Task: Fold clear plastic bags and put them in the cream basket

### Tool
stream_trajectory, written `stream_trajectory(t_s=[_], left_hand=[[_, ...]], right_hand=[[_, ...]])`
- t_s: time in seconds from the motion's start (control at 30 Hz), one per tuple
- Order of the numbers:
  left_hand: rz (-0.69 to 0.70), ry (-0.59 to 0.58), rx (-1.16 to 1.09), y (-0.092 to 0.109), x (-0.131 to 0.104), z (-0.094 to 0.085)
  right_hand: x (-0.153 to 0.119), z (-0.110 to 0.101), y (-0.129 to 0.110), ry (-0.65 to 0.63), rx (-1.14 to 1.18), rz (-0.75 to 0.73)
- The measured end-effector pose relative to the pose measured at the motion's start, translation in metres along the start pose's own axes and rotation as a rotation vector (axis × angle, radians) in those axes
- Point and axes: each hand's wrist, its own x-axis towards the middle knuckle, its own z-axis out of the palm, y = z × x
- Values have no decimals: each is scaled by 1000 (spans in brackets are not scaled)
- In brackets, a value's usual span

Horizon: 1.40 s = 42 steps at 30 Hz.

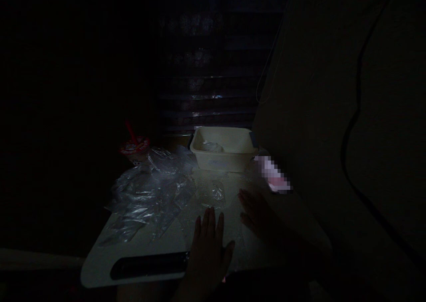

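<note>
The picture is very dark. My left hand (210, 244) lies over the front of a pale table (100, 257), palm down, fingers stretched out and thumb apart, holding nothing. To its right, my right hand (254, 211) rests with its fingers spread on the table, also holding nothing visible. Just beyond my left fingertips lies a small clear plastic bag (218, 192). A heap of clear plastic bags (143, 195) covers the table's left side. Behind the small bag stands a cream plastic bin (222, 160) with some clear plastic inside.
A cup with a red lid and red straw (135, 147) stands at the back left. A blurred-out bright object (274, 177) lies at the right edge. A dark slot (149, 265) runs along the table's front. Slatted blinds (206, 89) hang behind; fabric (319, 115) rises at right.
</note>
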Motion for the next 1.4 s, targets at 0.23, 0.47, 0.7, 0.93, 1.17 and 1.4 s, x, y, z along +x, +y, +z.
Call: stream_trajectory(t_s=[0.23, 0.47, 0.7, 0.93, 1.17, 1.4], left_hand=[[56, 9, -74, 6, 1, -5], [94, 17, -100, 16, -6, -2], [107, 26, -46, 15, -7, -5], [142, 40, -33, 19, -3, -7], [177, 42, 19, 26, -5, 12], [182, 19, 24, 25, -8, 8]], right_hand=[[5, -11, 0, 22, 74, -27], [21, -21, -24, -175, 204, -294], [51, -7, 12, -146, 80, -171], [53, -20, 9, -152, 140, -246], [60, -14, -8, -229, 221, -390], [86, -10, 7, -134, 152, -242]])
